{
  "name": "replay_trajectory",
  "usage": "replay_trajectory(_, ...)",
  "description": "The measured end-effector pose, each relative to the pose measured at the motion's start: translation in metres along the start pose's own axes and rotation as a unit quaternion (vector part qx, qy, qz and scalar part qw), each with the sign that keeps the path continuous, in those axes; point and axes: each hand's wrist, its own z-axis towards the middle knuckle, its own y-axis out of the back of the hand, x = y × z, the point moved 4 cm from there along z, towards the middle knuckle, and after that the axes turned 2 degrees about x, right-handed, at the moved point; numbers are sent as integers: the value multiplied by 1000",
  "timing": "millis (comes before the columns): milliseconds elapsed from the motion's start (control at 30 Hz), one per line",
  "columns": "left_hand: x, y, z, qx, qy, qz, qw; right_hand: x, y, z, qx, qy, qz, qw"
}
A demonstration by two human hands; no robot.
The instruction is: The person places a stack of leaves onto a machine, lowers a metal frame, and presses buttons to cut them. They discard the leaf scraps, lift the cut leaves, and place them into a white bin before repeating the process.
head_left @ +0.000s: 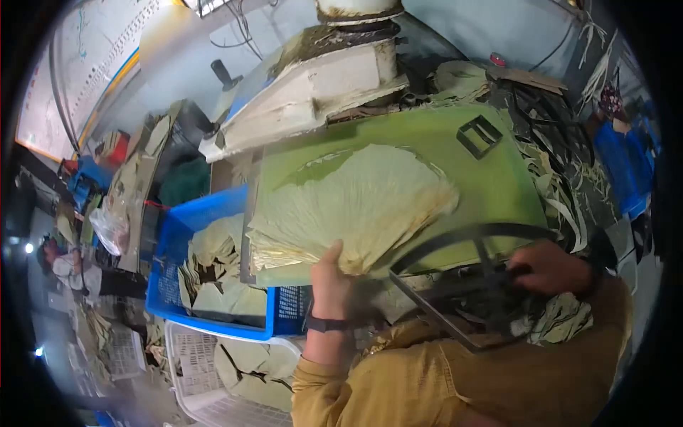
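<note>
A stack of pale, dried fan-shaped leaves [363,203] lies on a green board [516,192]. My left hand [331,281] grips the stack's narrow near end, thumb on top, its other fingers mostly hidden. To the right, my right hand [544,267] is closed on a black fan-shaped metal frame [491,231], apparently a cutting die. This die is tilted, blurred by motion, and held over the board's near edge, in front of my body. A small black rectangular die [479,136] rests at the board's far right corner.
A white press arm [306,107] stands behind the board. Left of it, a blue basket [269,313] holds leaf pieces, above a white basket [186,370] with more leaves. Leaf scraps [558,188] line the right side. Another person [75,270] is at far left.
</note>
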Motion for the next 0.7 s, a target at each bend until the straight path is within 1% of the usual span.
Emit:
replay_trajectory(33, 5, -8, -4, -17, 11, -48, 999, 11, 9, -14, -4, -2, 0, 1000)
replay_trajectory(67, 9, -18, -8, -33, 25, -93, 995, 24, 18, -21, -25, -28, 29, 999)
replay_trajectory(133, 22, -25, -10, -29, 42, -116, 992, 46, 36, -24, -44, -31, 2, 999)
replay_trajectory(167, 25, -31, -11, -20, 54, -136, 989, 49, 40, -19, -82, -24, 1, 996)
replay_trajectory(200, 25, -38, -16, -17, 55, -138, 989, 50, 44, -11, -120, -16, -1, 993)
replay_trajectory(233, 22, -47, -24, -32, 69, -116, 990, 56, 48, 6, -137, 28, -52, 989)
replay_trajectory(267, 22, -51, -30, -49, 81, -96, 991, 56, 48, 29, -146, 21, 10, 989)
replay_trajectory(300, 28, -48, -25, -17, 87, -113, 990, 57, 50, 54, -122, 10, 14, 992)
replay_trajectory(333, 30, -45, -23, -17, 83, -119, 989, 65, 51, 80, -132, 64, -18, 989)
replay_trajectory(367, 30, -44, -22, -5, 73, -118, 990, 70, 49, 105, -92, 59, 31, 993)
replay_trajectory(400, 30, -44, -22, 7, 62, -117, 991, 73, 48, 130, -74, 45, -28, 996)
replay_trajectory(433, 30, -44, -22, -5, 52, -114, 992, 66, 41, 154, -56, 43, -17, 997)
replay_trajectory(467, 31, -44, -21, -3, 47, -118, 992, 48, 29, 181, -88, 134, -48, 986)
replay_trajectory(533, 34, -41, -18, -16, 3, -137, 990, 38, 13, 216, -106, 210, -77, 969)
replay_trajectory(567, 37, -39, -16, -16, -25, -150, 988, 38, 8, 226, -104, 215, -80, 968)
replay_trajectory(600, 37, -36, -15, -18, -28, -153, 988, 37, 2, 234, -103, 214, -42, 970)
replay_trajectory(633, 37, -35, -15, -2, 2, -151, 989, 38, 0, 238, -103, 210, -2, 972)
replay_trajectory(667, 39, -36, -15, 14, 33, -147, 988, 40, 0, 241, -102, 210, -3, 972)
replay_trajectory(700, 39, -37, -15, 13, 34, -147, 989, 42, 0, 245, -82, 194, -19, 977)
